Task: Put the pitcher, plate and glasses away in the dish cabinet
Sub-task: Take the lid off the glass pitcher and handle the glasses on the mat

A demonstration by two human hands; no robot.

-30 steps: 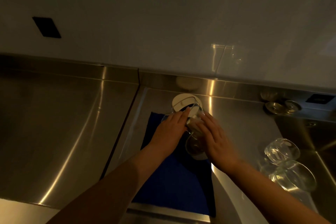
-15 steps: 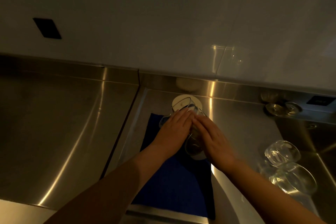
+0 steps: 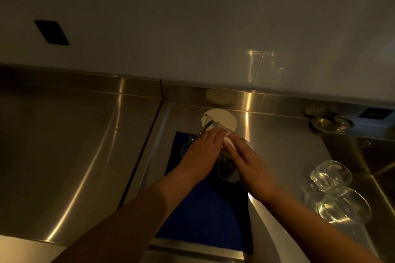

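A clear glass pitcher (image 3: 206, 127) sits tilted over a blue cloth (image 3: 203, 220) on the steel counter. My left hand (image 3: 203, 151) is laid over its left side and my right hand (image 3: 248, 164) over its right side; the fingertips almost meet on top. Both hands hide most of the pitcher's body. Right behind it is a white plate (image 3: 226, 118) by the backsplash. Two clear glasses (image 3: 330, 172) (image 3: 344, 207) stand close together on the counter to the right, apart from my hands.
A sink basin (image 3: 380, 166) drops away at the far right, with round metal fittings (image 3: 322, 124) behind it. A wide steel counter (image 3: 64, 145) stretches to the left. On the white wall above is a black outlet (image 3: 51, 32).
My hands have closed in on the pitcher, so the fingertips now nearly touch over it. The glasses and plate have not moved.
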